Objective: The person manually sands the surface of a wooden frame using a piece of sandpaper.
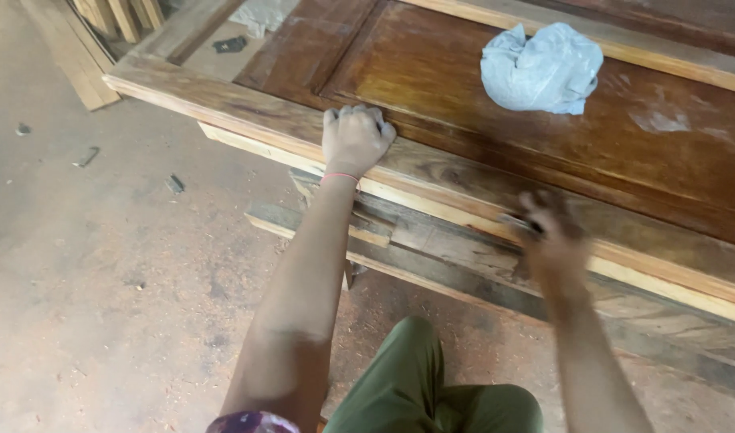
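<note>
A large brown panelled wooden door [496, 112] lies flat, its long axis running down to the right. The left hand [354, 138] presses its near rail, fingers curled. The right hand [550, 228], blurred, pinches something small against that edge. A crumpled pale-blue cloth [541, 68] rests on the door's panel, beyond both hands.

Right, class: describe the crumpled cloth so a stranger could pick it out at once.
Start at the big brown wooden door panel lying flat across the upper half of the view. On its glossy recessed surface, toward the upper right, sits the crumpled cloth. It is the only soft, pale blue-white thing there; everything around it is hard brown wood.
</note>
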